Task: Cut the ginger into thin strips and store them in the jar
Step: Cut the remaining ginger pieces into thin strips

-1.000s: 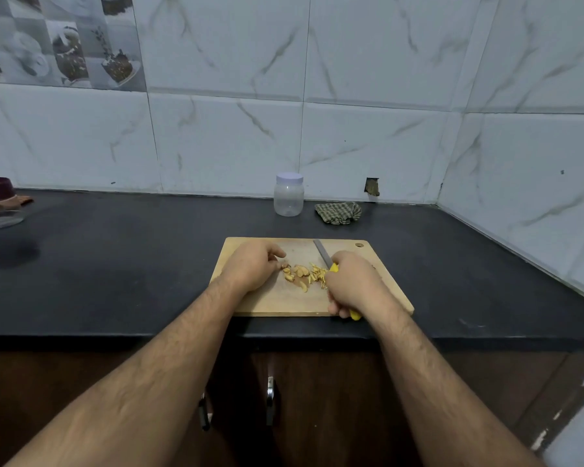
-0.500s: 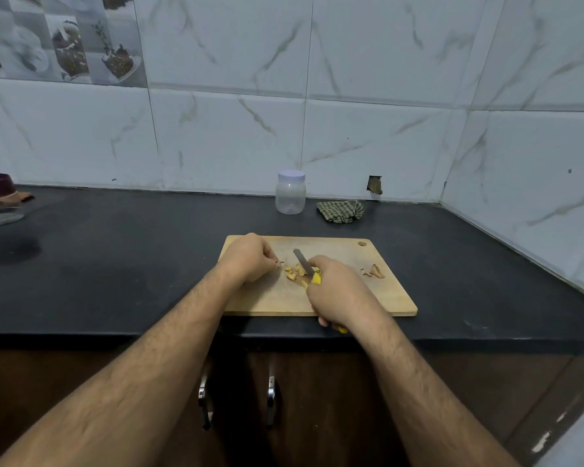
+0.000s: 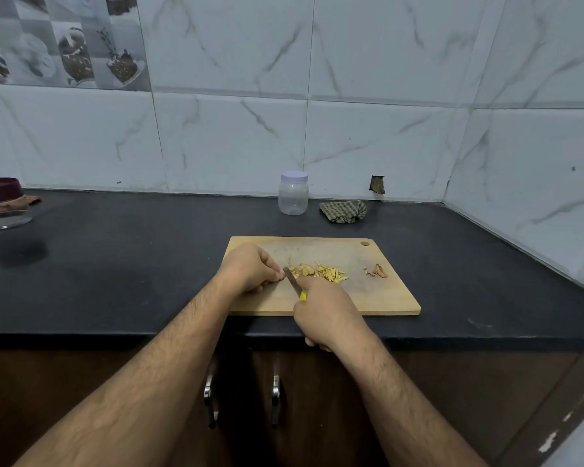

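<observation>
Marble-look wall tiles behind, dark tabletop (image 3: 122, 264) in front of us, wooden cutting board (image 3: 378, 294) at its near edge. Ginger (image 3: 321, 274) sits mid-board: pale yellow thin strips plus a couple of flatter tan slices on the left end of the pile. Pile's long axis runs left-right across the board; individual strips mostly lie along that line, fanned a bit. Separate small brownish scraps (image 3: 377, 271) lie apart, toward the board's right side.

Our right hand (image 3: 324, 315) is clenched round the yellow handle of the knife (image 3: 292, 283); blade points up-left, tip at the left end of the pile, long axis diagonal to the board edge. Our left hand (image 3: 248, 269) has fingers curled, fingertips right by the blade tip; we cannot tell if they pinch a ginger piece.

Jar (image 3: 293, 193), clear with pale lilac lid on, stands upright at the back by the wall, well apart from the board. Checked cloth (image 3: 343, 211) bunched just right of it. Dark red container (image 3: 0, 193) at far left edge.
</observation>
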Demonstrator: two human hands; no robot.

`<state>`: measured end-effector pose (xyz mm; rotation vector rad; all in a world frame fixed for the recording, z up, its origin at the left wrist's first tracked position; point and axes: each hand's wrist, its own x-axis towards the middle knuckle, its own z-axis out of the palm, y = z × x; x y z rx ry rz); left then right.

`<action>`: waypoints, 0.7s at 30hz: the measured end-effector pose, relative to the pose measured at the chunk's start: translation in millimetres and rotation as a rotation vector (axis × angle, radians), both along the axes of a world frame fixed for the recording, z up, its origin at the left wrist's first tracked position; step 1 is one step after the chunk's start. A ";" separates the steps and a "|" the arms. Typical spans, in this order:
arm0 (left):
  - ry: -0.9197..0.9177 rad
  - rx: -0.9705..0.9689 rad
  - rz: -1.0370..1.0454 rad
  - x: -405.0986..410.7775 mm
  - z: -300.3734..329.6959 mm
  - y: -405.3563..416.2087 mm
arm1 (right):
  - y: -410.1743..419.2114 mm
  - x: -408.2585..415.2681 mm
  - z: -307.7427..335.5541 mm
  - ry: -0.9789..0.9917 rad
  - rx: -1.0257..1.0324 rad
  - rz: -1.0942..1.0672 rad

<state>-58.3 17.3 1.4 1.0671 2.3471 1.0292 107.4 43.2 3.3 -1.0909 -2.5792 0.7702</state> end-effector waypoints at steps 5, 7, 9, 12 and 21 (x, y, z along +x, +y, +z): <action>0.055 -0.007 -0.024 1.3 -2.0 1.5 | -2.4 -1.7 0.6 0.000 0.034 0.014; 0.098 -0.038 -0.015 2.3 -1.0 2.4 | -1.5 -0.5 2.7 -0.014 0.030 0.016; 0.140 -0.062 -0.015 2.9 0.4 3.0 | 0.1 1.8 4.9 -0.020 0.007 0.019; 0.208 -0.083 -0.027 2.8 1.8 2.8 | 1.1 4.5 7.9 0.000 -0.011 0.007; 0.250 -0.077 -0.005 2.7 -1.0 2.1 | -4.6 0.8 8.9 -0.003 0.037 0.027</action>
